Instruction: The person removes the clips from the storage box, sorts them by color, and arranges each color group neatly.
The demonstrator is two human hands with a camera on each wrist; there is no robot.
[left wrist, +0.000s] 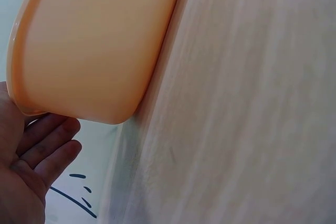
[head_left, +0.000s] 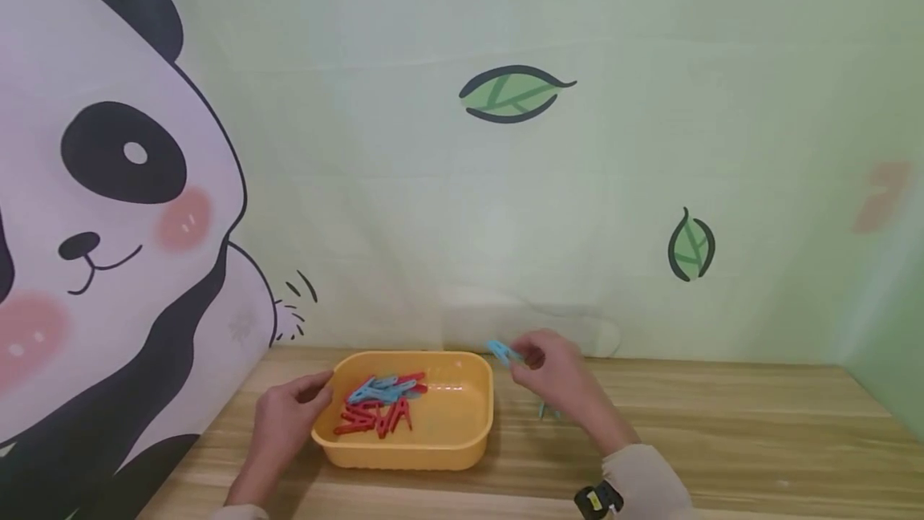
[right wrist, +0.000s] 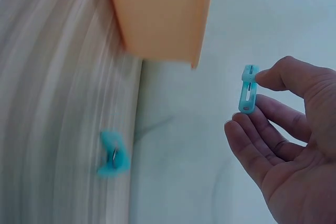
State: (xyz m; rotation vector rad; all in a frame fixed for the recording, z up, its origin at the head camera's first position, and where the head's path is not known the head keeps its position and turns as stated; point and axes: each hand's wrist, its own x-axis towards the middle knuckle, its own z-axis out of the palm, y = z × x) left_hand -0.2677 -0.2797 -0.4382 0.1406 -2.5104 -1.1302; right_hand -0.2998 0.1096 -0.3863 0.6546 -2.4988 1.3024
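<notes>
My left hand (head_left: 285, 416) holds the left end of a yellow plastic basin (head_left: 404, 457), its fingertips at the rim. Seen from the left wrist, the fingers (left wrist: 55, 148) lie against the basin's end, just under the lip. Red clothespins (head_left: 354, 421) and blue clothespins (head_left: 382, 392) lie heaped in the basin's left half. Just past its right rim, in the air, my right hand (head_left: 556, 371) pinches a light blue clothespin (right wrist: 248, 90) between thumb and fingers. Another blue clothespin (right wrist: 114, 154) rests on the table below that hand, partly hidden by it in the head view.
The wood-grain table (head_left: 722, 440) runs back to a pale green wall covering (head_left: 390, 207) printed with leaves. A big printed panda (head_left: 123, 263) fills the left side. A dark wrist device (head_left: 599, 498) is strapped on the right sleeve.
</notes>
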